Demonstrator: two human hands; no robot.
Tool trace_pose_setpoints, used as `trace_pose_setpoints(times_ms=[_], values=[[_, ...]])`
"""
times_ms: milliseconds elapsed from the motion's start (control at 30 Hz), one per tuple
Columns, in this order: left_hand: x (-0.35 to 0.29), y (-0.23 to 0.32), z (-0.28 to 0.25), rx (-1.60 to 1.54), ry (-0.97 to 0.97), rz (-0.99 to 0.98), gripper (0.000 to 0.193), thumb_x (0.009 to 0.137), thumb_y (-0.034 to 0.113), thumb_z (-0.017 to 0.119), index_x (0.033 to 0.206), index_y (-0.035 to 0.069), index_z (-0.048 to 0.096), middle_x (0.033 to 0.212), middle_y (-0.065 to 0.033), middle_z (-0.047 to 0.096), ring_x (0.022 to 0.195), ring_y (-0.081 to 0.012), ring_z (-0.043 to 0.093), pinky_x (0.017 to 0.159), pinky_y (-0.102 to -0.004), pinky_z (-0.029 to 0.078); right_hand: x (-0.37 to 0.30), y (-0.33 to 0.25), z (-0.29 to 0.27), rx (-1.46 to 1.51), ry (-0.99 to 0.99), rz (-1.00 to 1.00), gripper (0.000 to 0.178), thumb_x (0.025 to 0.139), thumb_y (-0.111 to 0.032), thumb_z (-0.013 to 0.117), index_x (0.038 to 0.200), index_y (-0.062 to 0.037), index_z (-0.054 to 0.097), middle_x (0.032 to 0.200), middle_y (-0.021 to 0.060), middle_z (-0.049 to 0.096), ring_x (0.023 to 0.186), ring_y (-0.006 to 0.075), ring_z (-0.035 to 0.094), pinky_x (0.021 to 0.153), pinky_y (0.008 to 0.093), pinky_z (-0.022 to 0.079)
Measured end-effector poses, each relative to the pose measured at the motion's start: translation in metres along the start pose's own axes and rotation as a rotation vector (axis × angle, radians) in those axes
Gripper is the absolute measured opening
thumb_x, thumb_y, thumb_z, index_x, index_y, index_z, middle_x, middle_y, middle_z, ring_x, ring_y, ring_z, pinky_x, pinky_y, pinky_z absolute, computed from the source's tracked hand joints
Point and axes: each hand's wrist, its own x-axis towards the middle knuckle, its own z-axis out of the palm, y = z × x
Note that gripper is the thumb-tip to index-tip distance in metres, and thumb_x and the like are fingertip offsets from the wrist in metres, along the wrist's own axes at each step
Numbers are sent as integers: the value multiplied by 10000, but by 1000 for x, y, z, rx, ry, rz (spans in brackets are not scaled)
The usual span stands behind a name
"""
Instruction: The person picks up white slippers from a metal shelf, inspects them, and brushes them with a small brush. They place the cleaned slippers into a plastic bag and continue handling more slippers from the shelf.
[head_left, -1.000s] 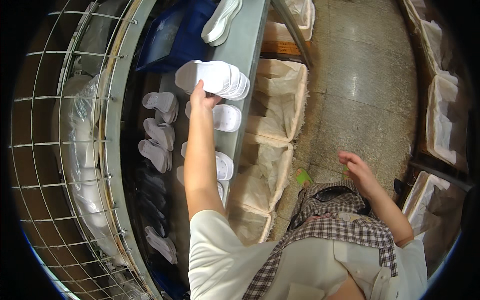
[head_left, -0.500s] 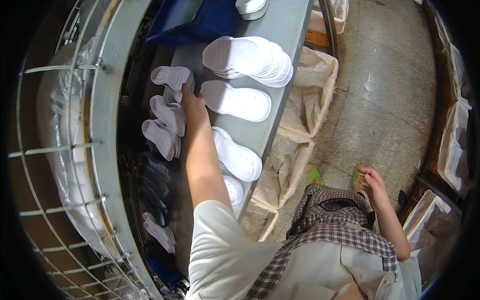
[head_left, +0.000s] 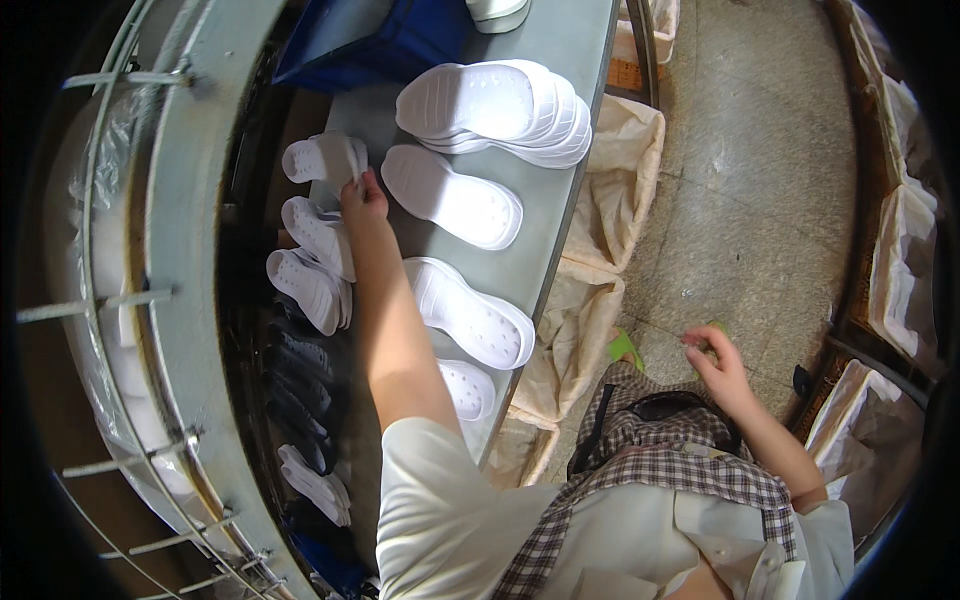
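My view has swung so the grey surface (head_left: 560,150) fills more of the frame. My left hand (head_left: 362,200) has dropped from the stacked soles (head_left: 500,110) to the far-left white sole (head_left: 322,158), fingers pinching its edge. My right hand (head_left: 722,362) hangs loosely curled, empty.
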Motion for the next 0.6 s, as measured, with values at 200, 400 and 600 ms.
trace_pose_setpoints(times_ms=[200, 400, 600], values=[[-181, 29, -36, -113, -223, -144, 369, 923, 70, 401, 1275, -36, 422, 1290, -189, 451, 1192, -346, 470, 861, -301, 533, 96, -92, 72, -420, -107, -931, 420, 740, -85, 616, 1156, -66, 558, 1129, 111, 567, 1080, 289, 504, 940, 414, 395], [-354, 23, -104, -38, -415, -217, 345, 870, 14, 485, 1212, -25, 494, 1200, -225, 536, 1028, -409, 574, 782, -356, 586, 179, -134, 144, -933, 25, -1112, 367, 750, -150, 585, 1114, -112, 603, 1092, 67, 573, 1136, 237, 479, 969, 418, 368], [-456, -10, -123, 216, -369, -73, 703, 729, -9, 596, 1370, 26, 307, 1233, -164, 501, 1072, -291, 542, 853, -369, 505, 165, -152, 83, -987, -165, -952, 281, 787, -214, 585, 1039, -97, 628, 1097, 90, 565, 1105, 278, 477, 946, 408, 382]])
